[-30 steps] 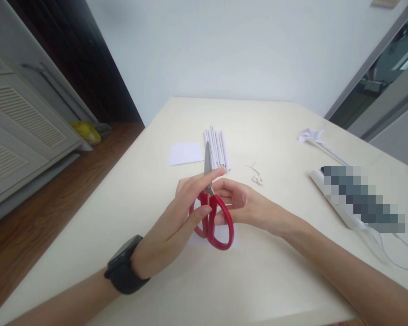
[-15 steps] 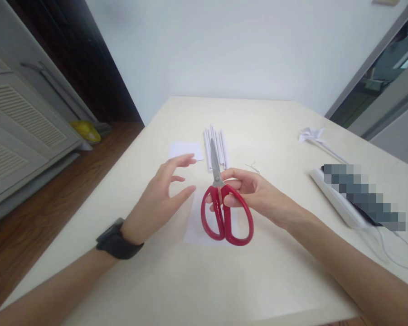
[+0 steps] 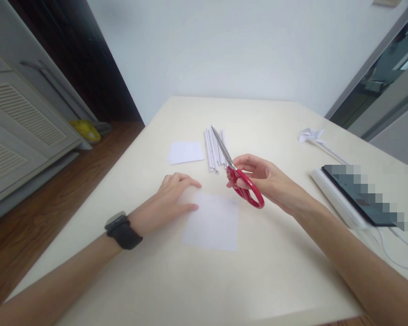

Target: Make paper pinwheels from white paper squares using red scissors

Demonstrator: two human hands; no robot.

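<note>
- Table (image 3: 292, 280): a pale cream top is seen, and both bare forearms are laid in over it from the near side.
- Wristwatch (image 3: 122, 231): a black band is worn on the left wrist, at the near left.
- Paper square (image 3: 212, 220): a white sheet is laid flat on the table at near centre, between the two hands.
- Left hand (image 3: 172, 194): it is rested palm down with the fingers loosely bent and nothing gripped. Its fingertips are set on the far left corner of the paper square.
- Right hand (image 3: 270, 181): it is raised just beyond the far right corner of the paper square and is closed round the red handles of the scissors (image 3: 240, 176).
- Scissors: the blades are held together and pointed far and left, with the tip seen over the rolled paper sticks. Contact there cannot be told.
- White flat unit (image 3: 333, 201): it is laid at the right, partly masked by a pixelated patch. A white cable (image 3: 399, 260) is looped beside its near end.
- Rolled paper sticks (image 3: 212, 149): a white bundle is laid side by side beyond the hands, at centre.
- Small paper sheet (image 3: 185, 152): it is laid just left of the sticks, apart from them.
- Paper pinwheel (image 3: 311, 134): it is laid at the far right of the table.
- Yellow object (image 3: 86, 130): it is seen on the wooden floor at the far left, beside a louvred cabinet (image 3: 20, 131).
</note>
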